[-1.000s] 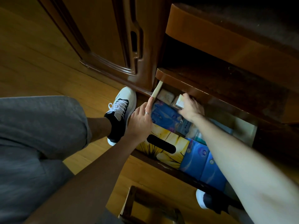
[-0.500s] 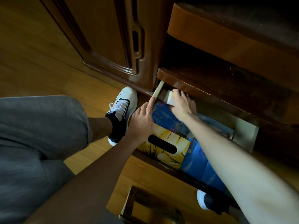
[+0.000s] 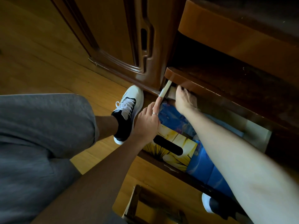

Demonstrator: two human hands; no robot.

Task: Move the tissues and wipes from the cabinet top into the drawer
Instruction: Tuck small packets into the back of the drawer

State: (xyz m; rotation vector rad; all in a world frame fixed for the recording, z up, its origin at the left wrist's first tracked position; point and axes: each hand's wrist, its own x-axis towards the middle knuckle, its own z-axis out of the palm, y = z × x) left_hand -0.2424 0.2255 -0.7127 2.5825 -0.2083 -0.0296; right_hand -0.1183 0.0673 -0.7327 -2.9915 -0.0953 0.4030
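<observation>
Drawer (image 3: 257,136) open, holding yellow tissue box (image 3: 171,147) and blue soft packs (image 3: 208,172). Right hand (image 3: 184,101) reaches deep at back-left corner; grip cannot be told. Left hand (image 3: 145,122) steadies the side rail, fingers extended. Packs judged light, compressible; grasp across their width.

Yellow-flowered tissue box (image 3: 174,147), blue packs (image 3: 208,173)

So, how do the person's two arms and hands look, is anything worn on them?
Both forearms are bare, with no sleeves in view. The left hand wears a thin silver ring on one finger. The right hand shows no ring or watch; its fingernails look dark.
</observation>
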